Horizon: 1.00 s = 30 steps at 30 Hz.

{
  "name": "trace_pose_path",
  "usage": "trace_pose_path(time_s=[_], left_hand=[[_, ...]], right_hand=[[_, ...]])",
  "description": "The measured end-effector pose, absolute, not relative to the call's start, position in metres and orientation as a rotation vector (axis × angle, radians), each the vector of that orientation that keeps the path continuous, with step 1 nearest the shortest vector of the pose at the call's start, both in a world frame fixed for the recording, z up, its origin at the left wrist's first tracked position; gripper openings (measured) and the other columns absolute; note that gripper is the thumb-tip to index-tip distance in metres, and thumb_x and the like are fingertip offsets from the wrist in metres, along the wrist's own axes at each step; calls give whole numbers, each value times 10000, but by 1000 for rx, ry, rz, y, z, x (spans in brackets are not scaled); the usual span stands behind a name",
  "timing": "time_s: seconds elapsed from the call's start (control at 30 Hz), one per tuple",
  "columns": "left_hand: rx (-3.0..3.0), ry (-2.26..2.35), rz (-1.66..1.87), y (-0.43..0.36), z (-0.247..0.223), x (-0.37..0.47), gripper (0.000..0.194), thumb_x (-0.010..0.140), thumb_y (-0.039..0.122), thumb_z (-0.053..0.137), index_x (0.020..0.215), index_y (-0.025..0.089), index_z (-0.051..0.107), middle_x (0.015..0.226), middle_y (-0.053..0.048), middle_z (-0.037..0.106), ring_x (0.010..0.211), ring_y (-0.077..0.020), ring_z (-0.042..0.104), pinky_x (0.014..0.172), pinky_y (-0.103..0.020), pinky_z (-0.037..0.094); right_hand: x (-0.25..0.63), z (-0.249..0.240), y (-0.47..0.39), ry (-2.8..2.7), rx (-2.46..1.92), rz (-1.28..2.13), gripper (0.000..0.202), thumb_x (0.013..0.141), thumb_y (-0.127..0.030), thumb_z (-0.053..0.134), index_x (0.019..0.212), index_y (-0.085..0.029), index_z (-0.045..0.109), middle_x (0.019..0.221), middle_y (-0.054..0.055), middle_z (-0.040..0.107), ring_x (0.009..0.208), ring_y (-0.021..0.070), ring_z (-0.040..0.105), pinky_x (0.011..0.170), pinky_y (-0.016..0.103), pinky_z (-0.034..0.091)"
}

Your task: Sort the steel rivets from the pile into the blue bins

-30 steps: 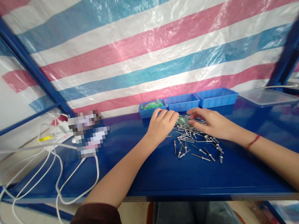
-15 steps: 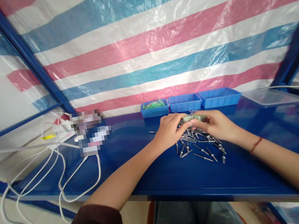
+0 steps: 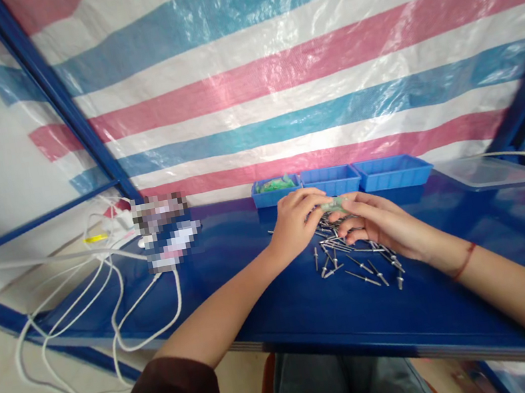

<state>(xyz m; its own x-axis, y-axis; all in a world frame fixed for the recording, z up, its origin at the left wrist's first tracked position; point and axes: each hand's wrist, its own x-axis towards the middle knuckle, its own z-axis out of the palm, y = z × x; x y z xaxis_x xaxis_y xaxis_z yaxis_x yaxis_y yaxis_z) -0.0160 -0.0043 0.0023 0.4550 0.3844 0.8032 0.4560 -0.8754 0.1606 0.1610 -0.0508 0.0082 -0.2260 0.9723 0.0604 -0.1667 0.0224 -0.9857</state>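
Observation:
A small see-through green plastic packet is held between both hands above a heap of blind rivets. My left hand is closed on its left end with thumb and fingertips. On the right end, my right hand pinches it under the thumb, its lower fingers curled loosely over the heap. The silvery blind rivets lie scattered on the blue table under and in front of my hands. Part of the heap is hidden by my fingers, and what the packet contains is hard to make out.
Behind my hands stand a blue bin with green packets, a middle blue bin and a right blue bin. A clear plastic lid lies at right. White cables loop over the table's left edge.
My right hand has turned, its thumb now on top of the packet and its lower fingers loosened. The packet looks narrower. The whole view has shifted slightly.

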Motion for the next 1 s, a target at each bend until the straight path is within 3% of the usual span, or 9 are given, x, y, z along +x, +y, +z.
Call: trace_pose_path(time_s=[0.1, 0.27, 0.33, 0.47, 0.6, 0.7, 0.83, 0.9, 1.0], left_hand=[[-2649, -713, -1338, -3, -2, -14, 224, 900, 128, 429, 964, 220, 623, 1121, -49, 591, 1039, -149, 552, 934, -361, 428], [-2727, -846, -1660, -5, -3, -13, 257, 901, 132, 391, 1061, 194, 582, 1085, -72, 601, 1058, -163, 542, 952, -354, 422], [-2812, -1080, -1777, -5, 0, -12, 250, 934, 257, 372, 1025, 176, 590, 950, -59, 643, 939, -156, 584, 896, -333, 448], [-3225, -1347, -1679, 0, 7, -10, 498, 934, 484, 288, 815, 155, 642, 800, -56, 671, 808, -149, 602, 824, -315, 463], [-3443, -1237, -1780, 8, 6, -3, 299, 848, 426, 532, 877, 146, 631, 876, -56, 680, 816, -145, 607, 815, -313, 464], [-3341, -1140, -2009, 12, 1, -1, 208, 840, 328, 558, 920, 142, 603, 884, -52, 666, 817, -135, 607, 805, -303, 463], [-3061, -1126, -1984, 8, 3, -6, 187, 849, 311, 549, 933, 159, 617, 934, -55, 659, 838, -144, 593, 765, -294, 461], [-3014, -1064, -1848, 4, 6, -8, 170, 846, 296, 564, 953, 185, 636, 978, -48, 660, 867, -148, 586, 786, -301, 462], [-3029, -929, -1688, 0, 9, -9, 159, 854, 228, 554, 976, 232, 657, 1018, -32, 654, 951, -155, 569, 865, -323, 454]], right_hand=[[164, 6, -48, -1237, -983, 1287, 396, 631, -307, 771, 952, -212, 559, 786, 17, 673, 673, 163, 667, 631, 290, 575], [172, 0, -40, -1410, -1022, 818, 294, 619, -372, 775, 772, -205, 588, 709, 6, 684, 672, 189, 666, 670, 342, 566], [173, -1, -39, -1504, -986, 558, 212, 680, -370, 732, 748, -213, 607, 791, 20, 706, 769, 211, 676, 767, 386, 548], [173, 1, -45, -1702, -922, 169, 101, 801, -312, 615, 835, -235, 670, 1061, 52, 684, 1000, 235, 635, 924, 450, 472], [172, 7, -49, -1710, -906, -80, 124, 811, -315, 594, 807, -251, 699, 1207, 65, 583, 1084, 247, 570, 915, 450, 469], [169, 9, -50, -1603, -966, 29, 187, 831, -370, 561, 913, -258, 687, 1153, 78, 578, 946, 213, 606, 803, 401, 515], [165, 10, -51, -1381, -1045, 625, 367, 875, -506, 443, 1058, -213, 566, 670, 22, 603, 548, 144, 569, 499, 286, 488], [163, 9, -51, -1325, -1036, 918, 425, 864, -567, 409, 1008, -190, 542, 556, 1, 560, 488, 142, 540, 436, 264, 451], [163, 7, -49, -1282, -988, 1107, 405, 761, -521, 595, 996, -202, 511, 599, -12, 580, 527, 144, 564, 442, 251, 456]])
